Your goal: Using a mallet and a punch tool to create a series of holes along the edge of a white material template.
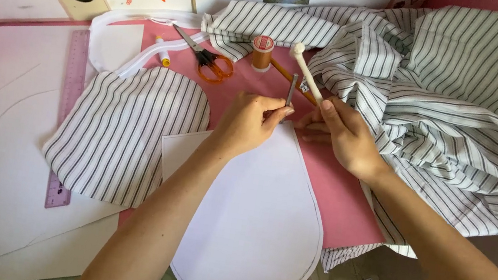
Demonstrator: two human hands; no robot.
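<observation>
A small grey tool is pinched upright in the left hand; a white stick is gripped by the right hand, at twelve o'clock of the white pattern. Steady alignment seems needed next. Counted: one scissors, one ruler, two spools.

My left hand and right hand meet over the rounded white paper pattern, striped cut fabric piece left, orange-handled scissors behind, heaped striped cloth right.
</observation>
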